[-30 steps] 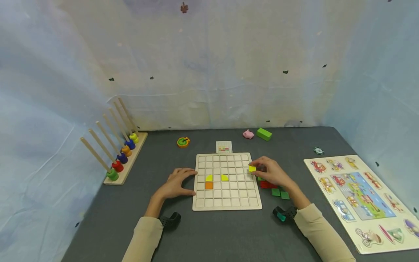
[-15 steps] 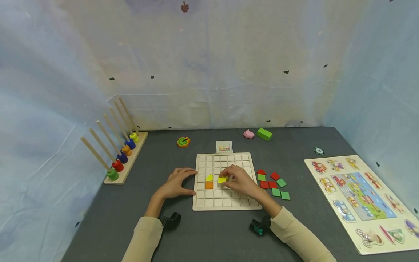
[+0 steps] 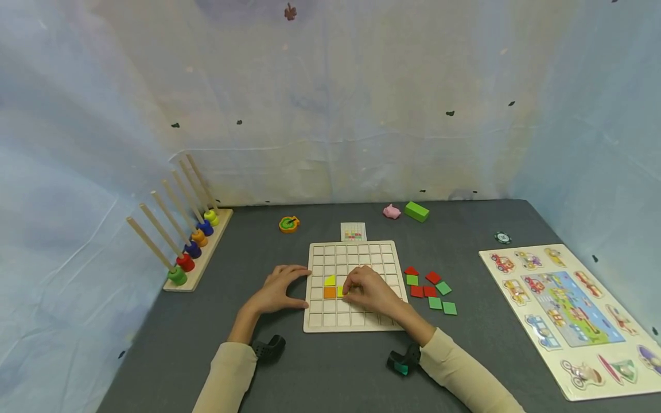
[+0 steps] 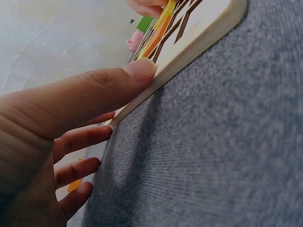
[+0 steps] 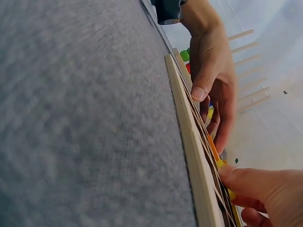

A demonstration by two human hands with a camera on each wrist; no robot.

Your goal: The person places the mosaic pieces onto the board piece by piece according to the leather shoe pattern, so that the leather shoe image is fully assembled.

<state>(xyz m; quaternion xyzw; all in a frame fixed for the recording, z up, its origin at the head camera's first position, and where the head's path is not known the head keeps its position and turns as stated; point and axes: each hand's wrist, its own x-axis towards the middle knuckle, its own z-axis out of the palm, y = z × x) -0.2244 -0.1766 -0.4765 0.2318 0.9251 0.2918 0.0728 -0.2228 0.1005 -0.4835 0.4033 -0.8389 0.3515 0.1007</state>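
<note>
The wooden grid board [image 3: 361, 327] lies flat on the table. My right hand [image 3: 373, 291] is over its middle, thumb and fingertips pinching a yellow tile [image 3: 339, 292] at the cell right of the orange square tile [image 3: 329, 292]. Fingers hide part of that yellow tile. Directly above the orange tile sits another yellow tile [image 3: 329, 280] with one slanted corner. My left hand [image 3: 279, 289] rests at the board's left edge, thumb and fingers spread and relaxed. In the left wrist view, the thumb [image 4: 140, 70] touches the board's rim.
Red tiles [image 3: 416, 291] and green tiles [image 3: 435, 303] lie loose right of the board. A pattern card [image 3: 353, 232] is behind it. Farther out are a peg stacker [image 3: 201, 258], a pink pig [image 3: 391, 211], a green block [image 3: 416, 211] and a picture puzzle [image 3: 568, 321].
My right hand has carried the yellow tile left from the board's right edge, then slightly down, to beside the orange tile. My left hand has stayed in place.
</note>
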